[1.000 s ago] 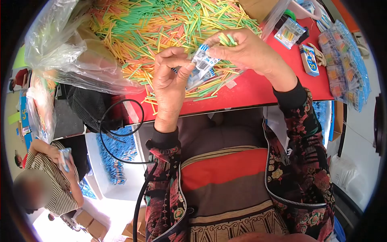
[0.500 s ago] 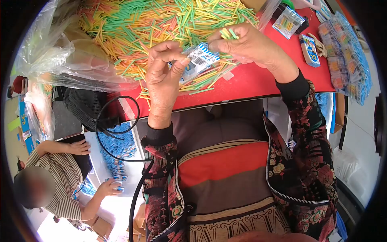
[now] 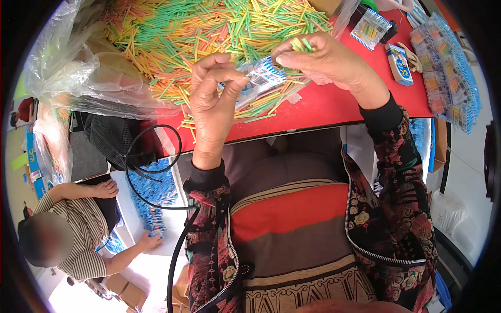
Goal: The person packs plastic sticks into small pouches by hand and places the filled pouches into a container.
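My left hand [image 3: 214, 99] pinches the left side of a small clear packet [image 3: 258, 81] with blue striped edges and a printed label. My right hand [image 3: 326, 60] is closed around a few short yellow and green sticks [image 3: 301, 45], whose ends stick out above the fingers. Its fingertips are beside the packet's upper right corner; whether they touch it I cannot tell. Under and behind both hands spreads a large heap of thin green, yellow and orange sticks [image 3: 182, 31].
Right of the heap on the red table [image 3: 360, 83] lie a filled packet [image 3: 371, 28], a small blue-and-white box [image 3: 399, 64] and strips of packets [image 3: 449, 75]. Plastic sheeting [image 3: 78, 62] and a black cable [image 3: 180, 250] are at left. A co-worker in stripes [image 3: 86, 229] reaches into a white bin [image 3: 169, 229].
My left hand has shifted slightly left with the packet, which now lies flatter. My right hand has drawn back a little from it. The co-worker's hand has moved down to the blue packets.
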A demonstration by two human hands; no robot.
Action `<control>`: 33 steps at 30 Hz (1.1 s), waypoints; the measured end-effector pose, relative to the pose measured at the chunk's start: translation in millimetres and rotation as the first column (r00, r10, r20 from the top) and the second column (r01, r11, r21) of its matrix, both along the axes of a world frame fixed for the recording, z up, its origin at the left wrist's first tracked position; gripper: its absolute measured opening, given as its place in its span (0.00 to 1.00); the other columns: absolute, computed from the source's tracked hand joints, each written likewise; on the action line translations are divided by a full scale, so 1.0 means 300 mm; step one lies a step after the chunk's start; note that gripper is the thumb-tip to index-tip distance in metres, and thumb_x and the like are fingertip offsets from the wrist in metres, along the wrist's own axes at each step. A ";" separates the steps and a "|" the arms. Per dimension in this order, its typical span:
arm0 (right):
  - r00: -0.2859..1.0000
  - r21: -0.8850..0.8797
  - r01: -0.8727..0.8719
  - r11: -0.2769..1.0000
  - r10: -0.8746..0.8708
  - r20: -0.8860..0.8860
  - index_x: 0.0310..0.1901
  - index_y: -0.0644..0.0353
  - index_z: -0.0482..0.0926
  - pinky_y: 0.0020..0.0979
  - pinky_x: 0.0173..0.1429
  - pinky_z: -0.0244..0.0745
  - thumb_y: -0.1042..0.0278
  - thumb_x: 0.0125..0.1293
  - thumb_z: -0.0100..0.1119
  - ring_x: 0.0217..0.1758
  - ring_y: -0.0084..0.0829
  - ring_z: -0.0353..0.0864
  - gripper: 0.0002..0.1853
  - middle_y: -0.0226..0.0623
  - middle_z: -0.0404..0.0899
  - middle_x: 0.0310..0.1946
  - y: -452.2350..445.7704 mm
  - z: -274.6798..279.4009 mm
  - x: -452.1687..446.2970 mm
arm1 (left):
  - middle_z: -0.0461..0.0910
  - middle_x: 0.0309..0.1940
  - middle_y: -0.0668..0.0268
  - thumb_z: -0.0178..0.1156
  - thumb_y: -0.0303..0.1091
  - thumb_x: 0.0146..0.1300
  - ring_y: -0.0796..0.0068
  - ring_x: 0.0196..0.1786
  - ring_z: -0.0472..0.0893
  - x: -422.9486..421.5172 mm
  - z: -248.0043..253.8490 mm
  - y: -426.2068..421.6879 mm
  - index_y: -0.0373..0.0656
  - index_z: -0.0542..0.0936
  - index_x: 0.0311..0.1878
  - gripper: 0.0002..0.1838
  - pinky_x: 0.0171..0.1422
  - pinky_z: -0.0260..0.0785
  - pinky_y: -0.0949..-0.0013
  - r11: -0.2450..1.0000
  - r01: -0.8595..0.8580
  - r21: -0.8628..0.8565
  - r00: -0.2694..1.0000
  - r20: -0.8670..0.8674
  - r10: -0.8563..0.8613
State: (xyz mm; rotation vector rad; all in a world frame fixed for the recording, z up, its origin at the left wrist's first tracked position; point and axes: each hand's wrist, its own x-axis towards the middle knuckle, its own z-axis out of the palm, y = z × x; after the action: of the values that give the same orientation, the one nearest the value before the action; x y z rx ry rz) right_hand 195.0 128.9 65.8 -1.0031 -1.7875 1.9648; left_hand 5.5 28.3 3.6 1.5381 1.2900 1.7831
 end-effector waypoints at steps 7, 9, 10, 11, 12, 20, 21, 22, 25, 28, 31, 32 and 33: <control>0.998 0.072 0.007 0.997 -0.012 0.061 0.48 0.61 0.78 0.16 0.17 0.43 0.68 0.64 0.59 0.15 0.08 0.53 0.12 0.19 0.67 0.19 -0.022 -0.010 -0.002 | 0.71 0.47 0.65 0.67 0.18 0.49 0.72 0.45 0.74 0.016 0.014 -0.013 0.44 0.81 0.33 0.10 0.47 0.71 0.72 1.000 -0.016 0.015 0.990 -0.136 0.018; 0.998 0.027 -0.023 0.999 0.021 0.063 0.48 0.61 0.78 0.16 0.17 0.43 0.68 0.64 0.59 0.15 0.08 0.53 0.12 0.19 0.67 0.19 -0.023 -0.009 0.008 | 0.71 0.46 0.65 0.67 0.18 0.48 0.72 0.45 0.74 0.024 0.021 -0.014 0.44 0.81 0.33 0.10 0.47 0.71 0.72 0.999 -0.027 0.030 0.981 -0.193 0.032; 0.996 -0.021 -0.052 0.998 0.053 0.066 0.48 0.60 0.78 0.15 0.17 0.43 0.69 0.64 0.59 0.15 0.08 0.54 0.12 0.19 0.66 0.19 -0.023 -0.009 0.012 | 0.71 0.46 0.65 0.67 0.18 0.47 0.71 0.44 0.74 0.034 0.031 -0.015 0.44 0.81 0.33 0.11 0.46 0.71 0.72 0.998 -0.041 0.048 0.969 -0.243 0.051; 0.996 -0.019 -0.052 0.998 0.053 0.066 0.48 0.60 0.78 0.15 0.17 0.43 0.69 0.64 0.59 0.15 0.08 0.54 0.12 0.19 0.66 0.19 -0.024 -0.006 0.013 | 0.71 0.45 0.64 0.67 0.17 0.47 0.71 0.44 0.74 0.042 0.038 -0.017 0.44 0.81 0.33 0.11 0.45 0.71 0.72 0.996 -0.054 0.065 0.953 -0.293 0.071; 0.985 0.032 -0.084 0.996 0.078 0.157 0.47 0.60 0.78 0.17 0.17 0.49 0.70 0.63 0.59 0.16 0.10 0.58 0.12 0.21 0.69 0.19 -0.023 -0.002 0.013 | 0.71 0.45 0.64 0.67 0.17 0.47 0.71 0.44 0.74 0.046 0.040 -0.019 0.44 0.81 0.33 0.11 0.45 0.71 0.72 0.996 -0.054 0.067 0.953 -0.294 0.072; 0.937 0.821 -0.268 0.504 -0.063 0.345 0.42 0.63 0.78 0.28 0.34 0.73 0.72 0.61 0.60 0.28 0.21 0.76 0.09 0.29 0.81 0.30 -0.023 -0.077 0.019 | 0.72 0.35 0.67 0.66 0.18 0.48 0.72 0.39 0.74 0.057 0.024 -0.021 0.42 0.80 0.32 0.09 0.39 0.69 0.73 0.999 0.030 -0.029 0.962 -0.271 -0.037; 0.961 0.905 -0.211 0.369 -0.091 0.261 0.42 0.62 0.78 0.26 0.33 0.72 0.71 0.62 0.60 0.27 0.21 0.76 0.08 0.28 0.81 0.29 -0.028 -0.096 0.015 | 0.72 0.35 0.67 0.66 0.18 0.48 0.72 0.39 0.74 0.051 0.019 -0.017 0.42 0.80 0.32 0.09 0.39 0.69 0.73 0.999 0.028 -0.029 0.962 -0.272 -0.035; 0.979 0.964 -0.146 0.224 -0.109 0.174 0.42 0.62 0.78 0.25 0.32 0.72 0.71 0.63 0.59 0.27 0.21 0.76 0.08 0.27 0.81 0.28 -0.030 -0.107 0.013 | 0.72 0.36 0.67 0.66 0.18 0.49 0.74 0.39 0.73 0.045 0.013 -0.012 0.42 0.80 0.32 0.09 0.40 0.69 0.74 0.999 0.022 -0.036 0.976 -0.214 -0.029; 0.998 0.656 0.059 0.752 -0.044 -0.040 0.41 0.62 0.79 0.23 0.27 0.69 0.65 0.67 0.56 0.22 0.20 0.73 0.09 0.23 0.76 0.23 -0.017 -0.105 -0.015 | 0.71 0.38 0.68 0.66 0.18 0.51 0.75 0.42 0.73 0.034 -0.006 -0.012 0.42 0.79 0.33 0.08 0.44 0.68 0.74 0.997 0.045 -0.061 0.998 -0.031 -0.047; 0.953 -0.057 0.067 0.996 -0.080 -0.291 0.41 0.62 0.78 0.20 0.23 0.62 0.57 0.69 0.53 0.20 0.16 0.66 0.14 0.21 0.68 0.19 0.027 -0.009 0.023 | 0.71 0.40 0.69 0.64 0.18 0.53 0.76 0.45 0.71 0.023 -0.029 -0.019 0.42 0.78 0.34 0.08 0.50 0.66 0.72 0.989 0.118 -0.085 0.964 0.248 -0.094; 0.793 -0.265 0.074 0.961 -0.218 -0.569 0.39 0.60 0.74 0.22 0.27 0.65 0.53 0.71 0.49 0.21 0.17 0.66 0.16 0.24 0.66 0.19 0.028 0.025 -0.020 | 0.72 0.43 0.68 0.63 0.19 0.55 0.75 0.49 0.71 0.027 -0.047 -0.018 0.42 0.77 0.36 0.08 0.56 0.64 0.69 0.976 0.206 -0.071 0.866 0.478 -0.148; 0.665 -0.395 0.001 0.919 -0.295 -0.686 0.38 0.60 0.73 0.24 0.31 0.71 0.53 0.72 0.47 0.24 0.19 0.72 0.16 0.27 0.69 0.20 0.029 0.041 -0.037 | 0.72 0.45 0.67 0.62 0.20 0.57 0.74 0.50 0.70 0.031 -0.049 -0.018 0.42 0.77 0.36 0.07 0.58 0.62 0.68 0.969 0.243 -0.052 0.816 0.552 -0.175; 0.665 -0.395 0.001 0.919 -0.296 -0.686 0.38 0.60 0.73 0.24 0.31 0.71 0.53 0.72 0.47 0.24 0.19 0.72 0.16 0.27 0.69 0.20 0.014 0.057 -0.058 | 0.72 0.45 0.67 0.62 0.20 0.57 0.74 0.50 0.70 0.037 -0.049 -0.019 0.42 0.77 0.36 0.07 0.58 0.62 0.68 0.968 0.243 -0.053 0.816 0.551 -0.175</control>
State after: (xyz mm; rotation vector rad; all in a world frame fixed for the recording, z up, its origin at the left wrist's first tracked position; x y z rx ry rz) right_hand 177.5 133.0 83.0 -0.2997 -0.8722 2.1825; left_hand 16.6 22.6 -11.2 0.9521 0.8862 1.7774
